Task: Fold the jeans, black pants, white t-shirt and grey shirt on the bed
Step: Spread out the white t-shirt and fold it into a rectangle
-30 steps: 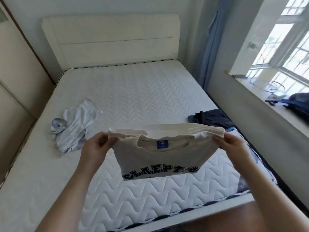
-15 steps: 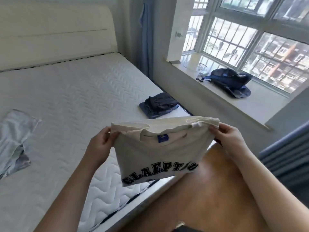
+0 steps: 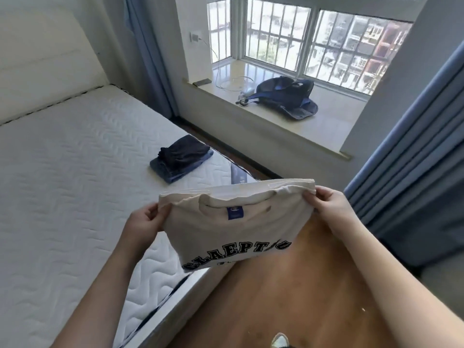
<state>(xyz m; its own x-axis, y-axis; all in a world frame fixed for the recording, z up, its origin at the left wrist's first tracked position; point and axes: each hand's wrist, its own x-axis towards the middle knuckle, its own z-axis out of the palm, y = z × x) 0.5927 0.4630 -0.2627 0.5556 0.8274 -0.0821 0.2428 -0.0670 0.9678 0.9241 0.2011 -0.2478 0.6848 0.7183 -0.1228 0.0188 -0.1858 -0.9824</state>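
The bed (image 3: 62, 172) fills the left half of the view, its quilted white mattress bare over most of its surface, with a cream headboard (image 3: 45, 61) at the far end. Beyond the bed's right edge a wide window sill (image 3: 334, 121) runs under a barred window (image 3: 301, 43), and blue curtains (image 3: 406, 151) hang at the right. A dark blue backpack (image 3: 286, 95) lies on the sill with a white cable (image 3: 233, 82) beside it. Wooden floor (image 3: 288, 297) shows below the arms, off the bed's near right corner.

The white t-shirt (image 3: 231, 227) is folded into a compact rectangle and held up in the air over the bed's near right corner, partly above the mattress and partly above the floor. Its collar with a blue label faces the camera, and black block lettering runs along its lower edge.

Near the bed's right edge lie the folded jeans (image 3: 170, 173), with the folded black pants (image 3: 185, 153) stacked on top of them, touching.

The left hand (image 3: 147, 221) pinches the t-shirt's upper left corner, fingers curled behind the cloth and thumb in front. The right hand (image 3: 331, 207) pinches the upper right corner in the same way.
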